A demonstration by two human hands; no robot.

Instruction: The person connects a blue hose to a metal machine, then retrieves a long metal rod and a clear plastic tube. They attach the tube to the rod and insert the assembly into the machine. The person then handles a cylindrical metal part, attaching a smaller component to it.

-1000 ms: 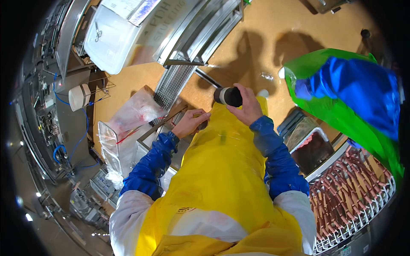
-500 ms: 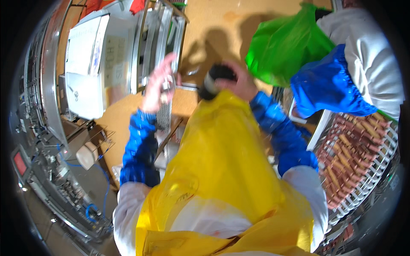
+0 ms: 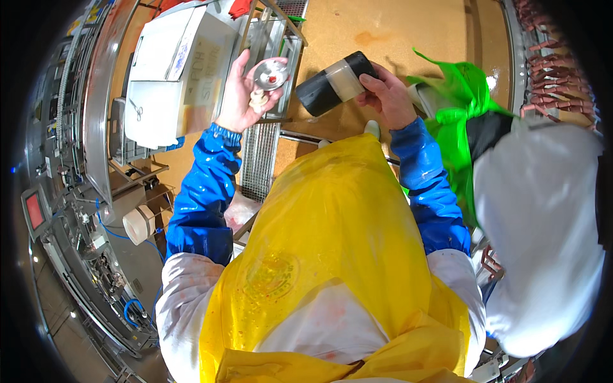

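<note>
My left hand [image 3: 235, 102] is raised at the upper left of the middle, its palm partly turned up. It holds a shiny round metal part [image 3: 270, 75] with a central hole and a small red spot. A small cream-coloured piece [image 3: 258, 99] lies against the fingers below that part. To the right, my right hand [image 3: 391, 97] grips one end of a black cylinder [image 3: 317, 90] with a broad pale band round it. The cylinder tilts, its free end pointing down and left toward my left hand. A gap separates the two held things.
A pale box [image 3: 143, 113] with papers on top stands at the upper left beside a metal rack [image 3: 290, 57]. Another person in a white coat [image 3: 539, 223] and green apron is close on my right. Sausages [image 3: 555, 80] hang at the far right. Machinery [image 3: 96, 255] lines the left.
My hands now show sharply, with the cylinder held higher and tilted the other way. The other person has turned and shifted, and the sausages now appear at the upper right.
</note>
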